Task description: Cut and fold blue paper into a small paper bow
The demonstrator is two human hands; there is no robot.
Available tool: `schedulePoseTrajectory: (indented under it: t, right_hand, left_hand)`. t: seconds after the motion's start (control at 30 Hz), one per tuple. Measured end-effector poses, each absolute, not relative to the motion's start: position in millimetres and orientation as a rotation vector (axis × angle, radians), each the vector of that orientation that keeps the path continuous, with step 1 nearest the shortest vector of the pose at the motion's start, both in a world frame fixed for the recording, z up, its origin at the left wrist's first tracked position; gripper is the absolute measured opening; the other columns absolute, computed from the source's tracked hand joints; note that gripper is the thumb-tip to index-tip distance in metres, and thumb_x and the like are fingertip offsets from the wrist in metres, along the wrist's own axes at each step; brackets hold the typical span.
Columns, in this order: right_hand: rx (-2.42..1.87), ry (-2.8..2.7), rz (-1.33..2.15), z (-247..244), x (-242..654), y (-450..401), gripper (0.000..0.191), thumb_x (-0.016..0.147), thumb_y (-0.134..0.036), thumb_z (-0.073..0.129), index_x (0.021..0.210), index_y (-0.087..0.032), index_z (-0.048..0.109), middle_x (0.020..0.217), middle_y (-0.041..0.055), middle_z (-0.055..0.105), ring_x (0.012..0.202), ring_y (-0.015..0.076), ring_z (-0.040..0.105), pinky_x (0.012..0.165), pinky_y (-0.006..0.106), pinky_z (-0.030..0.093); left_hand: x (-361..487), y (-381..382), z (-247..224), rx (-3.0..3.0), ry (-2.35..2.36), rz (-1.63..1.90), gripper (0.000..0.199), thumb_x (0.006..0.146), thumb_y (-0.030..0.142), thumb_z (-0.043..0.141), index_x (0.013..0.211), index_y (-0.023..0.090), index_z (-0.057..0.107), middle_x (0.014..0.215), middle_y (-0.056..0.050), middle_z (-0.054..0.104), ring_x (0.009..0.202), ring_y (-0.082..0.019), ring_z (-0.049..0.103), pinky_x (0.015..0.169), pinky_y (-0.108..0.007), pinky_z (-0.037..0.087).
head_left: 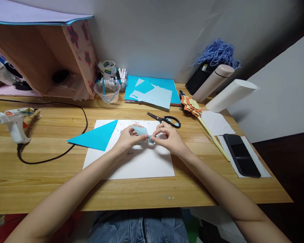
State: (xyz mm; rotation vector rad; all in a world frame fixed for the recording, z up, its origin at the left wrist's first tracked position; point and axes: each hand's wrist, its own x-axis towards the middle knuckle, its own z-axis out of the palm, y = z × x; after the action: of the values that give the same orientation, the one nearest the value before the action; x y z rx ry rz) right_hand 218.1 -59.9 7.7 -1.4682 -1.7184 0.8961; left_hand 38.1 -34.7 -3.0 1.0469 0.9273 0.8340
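Between my hands, over a white sheet of paper (pixel 142 165), is a light blue piece of paper (pixel 141 130). My left hand (pixel 128 137) is closed on it, thumb in front and fingers behind. My right hand (pixel 169 137) pinches the small lower right end of the blue paper, thumb against forefinger. Whether that end is a separate scrap I cannot tell. Just behind my right hand lie scissors (pixel 164 118) with black handles, blades pointing left. A bright blue paper triangle (pixel 97 136) rests partly on the white sheet, left of my left hand.
A glue gun (pixel 15 123) with its black cord stands at left. Blue paper offcuts (pixel 154 94) lie at the back, beside a clear plastic cup (pixel 107 91). To the right are an orange-and-yellow paper flower (pixel 191 105), a phone (pixel 240 155) and a thermos (pixel 212 82).
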Motion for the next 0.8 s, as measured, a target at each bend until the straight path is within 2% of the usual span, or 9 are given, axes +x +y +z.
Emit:
schedulePoseTrajectory:
  t: [0.27,0.53,0.67,0.8]
  right_hand:
    - [-1.519,-1.701,0.887,2.8,219.2,-58.6,0.005,0.066,-0.025,0.067,0.066,-0.020,0.069,0.085,0.0028,0.054,0.083,0.0176,0.049,0.071,0.031,0.036]
    - [-1.537,-1.669,0.918,3.4,217.3,-58.7,0.007,0.066,-0.027,0.067,0.066,-0.020,0.069,0.086,0.0032,0.054,0.081,0.0170,0.050,0.070,0.031,0.037]
    - [-1.497,-1.677,0.946,4.5,217.4,-58.1,0.008,0.068,-0.028,0.067,0.068,-0.020,0.069,0.087,0.0037,0.053,0.084,0.0174,0.050,0.068,0.030,0.039]
    - [-1.431,-1.687,0.992,4.7,218.7,-56.8,0.011,0.070,-0.030,0.067,0.069,-0.019,0.067,0.090,0.0049,0.055,0.089,0.0180,0.053,0.073,0.031,0.042]
  left_hand:
    - [40.3,-36.5,0.1,1.038,0.958,0.806,0.041,0.056,0.027,0.078,0.086,0.014,0.054,0.074,0.000,0.062,0.065,-0.011,0.057,0.061,-0.023,0.044]
    - [39.3,-35.1,-1.9,1.140,0.997,0.823,0.041,0.054,0.029,0.079,0.084,0.015,0.055,0.074,0.000,0.062,0.066,-0.011,0.058,0.062,-0.023,0.044]
    - [39.1,-35.9,1.0,1.141,1.007,0.834,0.040,0.055,0.030,0.078,0.083,0.015,0.055,0.073,0.001,0.061,0.064,-0.011,0.057,0.060,-0.022,0.044]
    - [38.8,-36.4,3.8,1.144,1.013,0.834,0.040,0.055,0.031,0.077,0.083,0.015,0.054,0.071,0.001,0.061,0.063,-0.011,0.056,0.059,-0.022,0.043]
